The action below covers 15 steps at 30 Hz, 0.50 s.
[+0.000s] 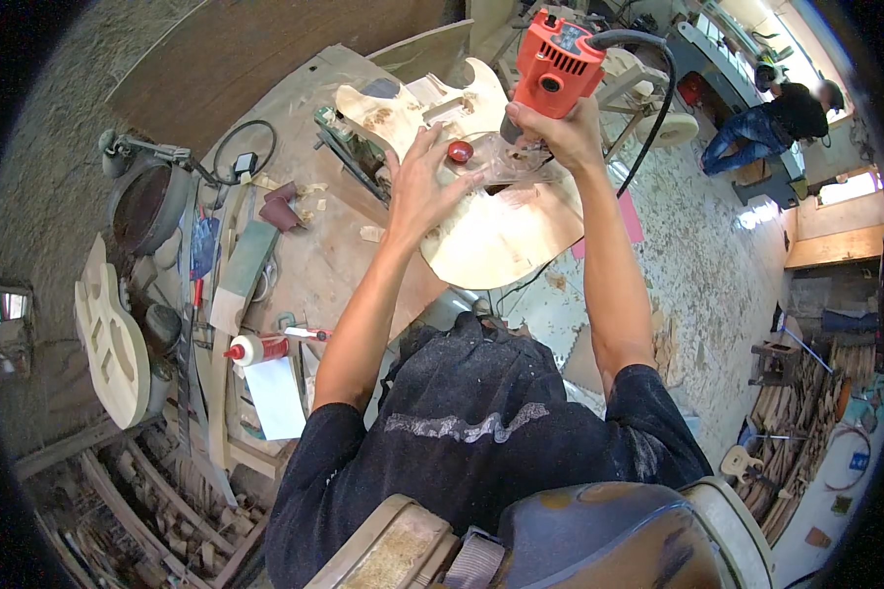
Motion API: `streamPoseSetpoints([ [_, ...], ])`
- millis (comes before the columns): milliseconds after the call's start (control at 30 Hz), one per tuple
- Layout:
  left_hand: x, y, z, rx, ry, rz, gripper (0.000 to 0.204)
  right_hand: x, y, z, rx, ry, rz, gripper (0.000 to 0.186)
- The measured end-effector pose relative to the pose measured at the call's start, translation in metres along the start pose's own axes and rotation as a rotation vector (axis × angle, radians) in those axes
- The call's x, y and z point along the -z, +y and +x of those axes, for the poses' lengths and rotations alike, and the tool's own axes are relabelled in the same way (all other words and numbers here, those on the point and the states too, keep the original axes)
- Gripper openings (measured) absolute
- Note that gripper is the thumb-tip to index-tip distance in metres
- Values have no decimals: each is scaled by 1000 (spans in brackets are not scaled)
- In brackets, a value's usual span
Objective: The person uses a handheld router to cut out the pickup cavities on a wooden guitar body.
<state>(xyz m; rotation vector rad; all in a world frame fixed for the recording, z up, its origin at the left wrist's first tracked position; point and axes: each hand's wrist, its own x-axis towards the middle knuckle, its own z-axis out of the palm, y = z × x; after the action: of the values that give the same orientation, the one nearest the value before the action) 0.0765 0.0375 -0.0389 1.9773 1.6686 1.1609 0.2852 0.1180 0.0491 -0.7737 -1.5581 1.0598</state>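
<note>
A pale wooden electric-guitar body lies on the bench in front of me, its two horns pointing away. On top of it stands a red handheld router with a clear base plate and a round red knob. My right hand is wrapped round the router's lower housing. Fingers spread, my left hand lies over the body's left side, its thumb reaching to the clear plate beside the knob. The bit and the spot beneath it are mostly hidden by the router and my right hand.
A black cord loops from the router down past my right forearm. To the left are a brown cup, a glue bottle and a white sheet. Another guitar body stands far left. A person works far right.
</note>
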Motion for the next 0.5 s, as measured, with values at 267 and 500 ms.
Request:
streamPoseSetpoints([
  [267,-1,1,0,18,-27,10,61,6,-4,-3,-24,-12,-25,37],
  [500,2,2,0,11,-54,34,65,7,-8,-12,-14,12,-10,39],
])
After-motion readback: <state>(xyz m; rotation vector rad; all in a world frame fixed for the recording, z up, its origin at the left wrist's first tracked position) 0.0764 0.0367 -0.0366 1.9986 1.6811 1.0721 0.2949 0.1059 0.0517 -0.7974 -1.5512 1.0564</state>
